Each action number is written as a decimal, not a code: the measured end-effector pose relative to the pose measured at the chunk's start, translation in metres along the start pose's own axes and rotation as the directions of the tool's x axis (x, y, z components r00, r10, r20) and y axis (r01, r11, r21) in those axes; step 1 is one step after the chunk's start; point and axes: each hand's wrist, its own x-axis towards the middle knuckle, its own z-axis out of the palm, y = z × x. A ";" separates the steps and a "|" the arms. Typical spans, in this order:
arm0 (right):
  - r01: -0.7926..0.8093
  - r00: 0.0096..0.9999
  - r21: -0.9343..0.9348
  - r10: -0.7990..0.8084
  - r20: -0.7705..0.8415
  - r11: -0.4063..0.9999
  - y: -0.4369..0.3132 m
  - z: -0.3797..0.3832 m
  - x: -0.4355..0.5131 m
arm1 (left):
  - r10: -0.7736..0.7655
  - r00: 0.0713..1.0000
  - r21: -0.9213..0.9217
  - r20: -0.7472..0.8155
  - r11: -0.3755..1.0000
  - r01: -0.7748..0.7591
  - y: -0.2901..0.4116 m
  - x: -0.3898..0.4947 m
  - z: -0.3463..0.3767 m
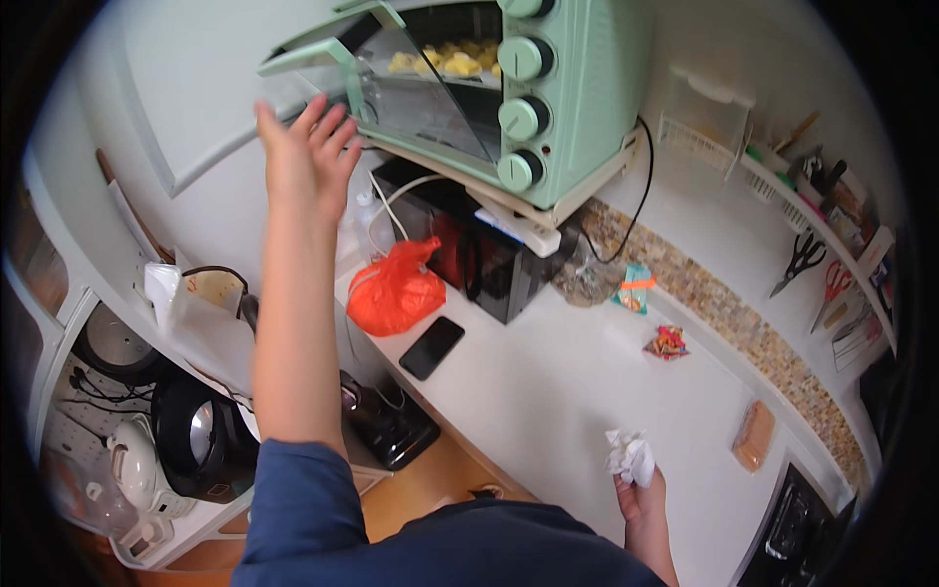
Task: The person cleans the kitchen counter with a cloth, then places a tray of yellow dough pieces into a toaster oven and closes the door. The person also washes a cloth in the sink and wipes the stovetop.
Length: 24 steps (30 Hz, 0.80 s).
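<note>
My left hand is raised with its fingers spread and holds nothing. It appears just below the door handle of a mint-green toaster oven; whether it touches the door is hard to tell. The oven's glass door is partly lowered. Inside, yellow pieces of food lie on a tray or rack. Low on the right, my right hand grips crumpled white tissue above the white countertop.
Under the oven stands a dark microwave, beside a knotted red plastic bag and a black phone. A power strip and black cord hang nearby. Small packets and a wrapped brown package lie rightward. Appliances fill the left shelf.
</note>
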 end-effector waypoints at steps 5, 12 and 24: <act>0.005 0.997 0.014 -0.004 -0.079 1.000 0.009 -0.020 -0.007 | -0.136 0.990 0.919 0.041 0.394 0.016 -0.160 -0.129 -0.136; -0.002 0.946 -0.051 -0.015 -0.323 0.999 0.016 -0.031 -0.017 | -0.400 0.859 0.895 0.320 -0.171 -0.412 -0.241 -0.192 -0.242; -0.032 0.922 -0.088 -0.005 -0.386 0.996 0.021 -0.004 -0.011 | -0.399 0.887 0.914 0.231 0.401 -0.058 -0.271 -0.167 -0.254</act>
